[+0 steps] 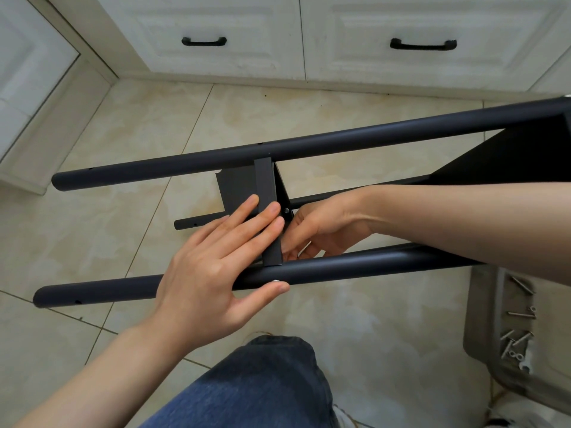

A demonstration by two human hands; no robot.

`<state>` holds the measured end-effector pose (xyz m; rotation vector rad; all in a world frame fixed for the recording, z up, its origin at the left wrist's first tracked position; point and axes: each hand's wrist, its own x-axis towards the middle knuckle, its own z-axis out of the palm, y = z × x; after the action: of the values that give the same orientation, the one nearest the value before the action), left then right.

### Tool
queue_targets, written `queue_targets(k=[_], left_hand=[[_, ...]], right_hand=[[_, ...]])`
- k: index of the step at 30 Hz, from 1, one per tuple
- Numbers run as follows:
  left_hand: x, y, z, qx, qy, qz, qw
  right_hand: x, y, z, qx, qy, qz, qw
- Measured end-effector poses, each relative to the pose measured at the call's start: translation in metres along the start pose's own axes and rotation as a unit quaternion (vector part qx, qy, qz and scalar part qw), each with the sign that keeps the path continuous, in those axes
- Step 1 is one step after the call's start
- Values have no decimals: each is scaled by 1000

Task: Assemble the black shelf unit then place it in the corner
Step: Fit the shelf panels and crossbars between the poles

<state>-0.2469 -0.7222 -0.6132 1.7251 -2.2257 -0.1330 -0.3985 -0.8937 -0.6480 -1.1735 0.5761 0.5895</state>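
Beige tiled floor (370,319) carries everything, with white cabinets (222,32) along the far side and a grey tray (482,319) of loose screws (519,338) low on your right. Your black shelf unit (309,146) lies on its side in front of your knee, its long tubes running left to right and rising a little toward the right. A shelf panel (265,186) stands crosswise between the far tube and the near tube (355,267). Your left grip (216,257) lies flat and spread, straight fingers pressing the panel's edge, thumb on the near tube just beside a bolt head (274,281). Your right grip (315,233) reaches in from the right between the tubes, fingers curled behind the panel; whether it pinches anything is hidden. That joint sits directly under your left thumb, but its inner end is nearer your right grip, so the fastening likely falls to the right while the left steadies.
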Motion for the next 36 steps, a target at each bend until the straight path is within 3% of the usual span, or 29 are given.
queue_targets(k=[36], left_hand=[[1,-1,0,8,1,2,1000]], right_hand=[[-1,-2,-5,-6,-19,-14,1000]])
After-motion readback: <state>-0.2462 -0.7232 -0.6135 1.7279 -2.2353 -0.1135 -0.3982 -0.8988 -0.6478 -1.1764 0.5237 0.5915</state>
